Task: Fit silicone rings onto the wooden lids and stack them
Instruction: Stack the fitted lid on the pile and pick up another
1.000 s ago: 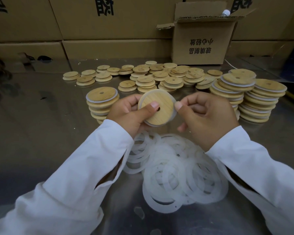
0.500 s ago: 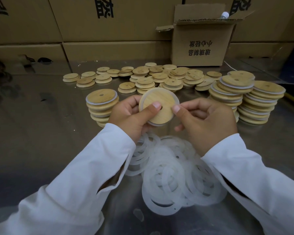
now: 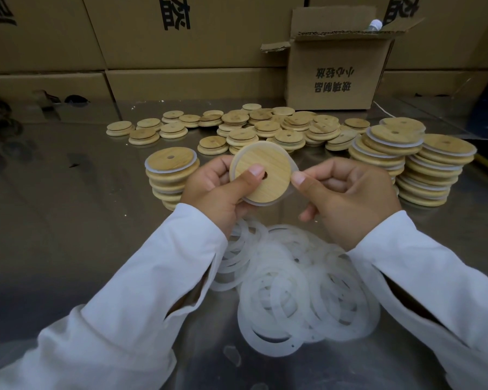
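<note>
Currently held: wooden lid (image 3: 261, 171), frame centre
Left hand (image 3: 214, 190): fingers grip lid, thumb on face
Right hand (image 3: 347, 192): fingers pinch silicone ring (image 3: 294, 168) at lid's right edge
Loose rings (image 3: 293, 291): pile on counter (image 3: 68, 220), lower centre

An open cardboard box (image 3: 338, 77) (a bottle cap (image 3: 375, 23) peeks out) stands far right on the steel table (image 3: 54, 220), before stacked cartons (image 3: 181, 38).

steel table (image 3: 54, 235), lid stacks (image 3: 437, 170), loose rings (image 3: 307, 291), box (image 3: 333, 71)
</note>
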Tool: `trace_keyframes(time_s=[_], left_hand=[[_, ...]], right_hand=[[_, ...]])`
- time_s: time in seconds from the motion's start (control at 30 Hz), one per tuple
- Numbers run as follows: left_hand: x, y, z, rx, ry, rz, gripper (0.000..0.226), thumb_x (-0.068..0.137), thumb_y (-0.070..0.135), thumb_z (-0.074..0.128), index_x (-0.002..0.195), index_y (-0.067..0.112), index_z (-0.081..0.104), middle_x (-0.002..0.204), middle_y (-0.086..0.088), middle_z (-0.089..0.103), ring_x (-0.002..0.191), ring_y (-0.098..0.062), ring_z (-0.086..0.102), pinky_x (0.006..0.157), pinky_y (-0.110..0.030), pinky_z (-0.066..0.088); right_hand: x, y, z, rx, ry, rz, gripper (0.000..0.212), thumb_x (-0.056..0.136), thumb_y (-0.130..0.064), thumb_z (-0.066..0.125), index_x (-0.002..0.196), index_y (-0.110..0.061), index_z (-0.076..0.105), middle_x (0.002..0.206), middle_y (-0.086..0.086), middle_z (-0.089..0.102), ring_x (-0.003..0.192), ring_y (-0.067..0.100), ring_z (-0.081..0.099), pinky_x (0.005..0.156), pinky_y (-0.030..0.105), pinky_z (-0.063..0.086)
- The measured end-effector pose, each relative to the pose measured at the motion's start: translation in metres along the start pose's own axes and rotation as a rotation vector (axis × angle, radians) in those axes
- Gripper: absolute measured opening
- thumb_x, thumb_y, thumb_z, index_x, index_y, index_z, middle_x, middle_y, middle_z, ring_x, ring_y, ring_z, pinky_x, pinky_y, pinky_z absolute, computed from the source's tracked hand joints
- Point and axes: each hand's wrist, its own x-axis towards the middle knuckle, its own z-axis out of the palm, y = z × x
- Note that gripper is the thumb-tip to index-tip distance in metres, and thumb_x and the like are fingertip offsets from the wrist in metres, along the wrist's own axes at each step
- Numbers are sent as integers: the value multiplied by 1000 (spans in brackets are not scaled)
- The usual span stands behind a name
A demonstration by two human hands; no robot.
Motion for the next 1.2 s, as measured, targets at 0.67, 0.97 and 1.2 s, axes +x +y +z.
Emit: trace_keyframes(time_s=[0.67,0.97,1.2], left_hand=[[-2,2,-4,231,14,113,19,68,15,76,80,14,62,79,-6,70,80,-27,67,70,-42,58],[-4,8,-3,283,-4,134,28,59,27,68,83,13,61,88,-12,69,86,-30,68,71,-44,58],[-3,10,-5,307,1,128,12,72,16,67,83,15,62,89,-11,69,88,-30,67,72,-42,57]], right_hand=[[-2,-3,0,-36,-78,123,21,86,-22,61,65,-22,64,45,-4,63,44,3,59,64,32,52],[-1,-7,-2,-57,-109,105,20,88,-21,58,68,-23,62,36,-7,55,33,-1,46,42,10,38],[3,-8,-5,-93,-115,106,20,84,-25,61,65,-26,62,33,-13,46,33,-2,41,44,10,35]])
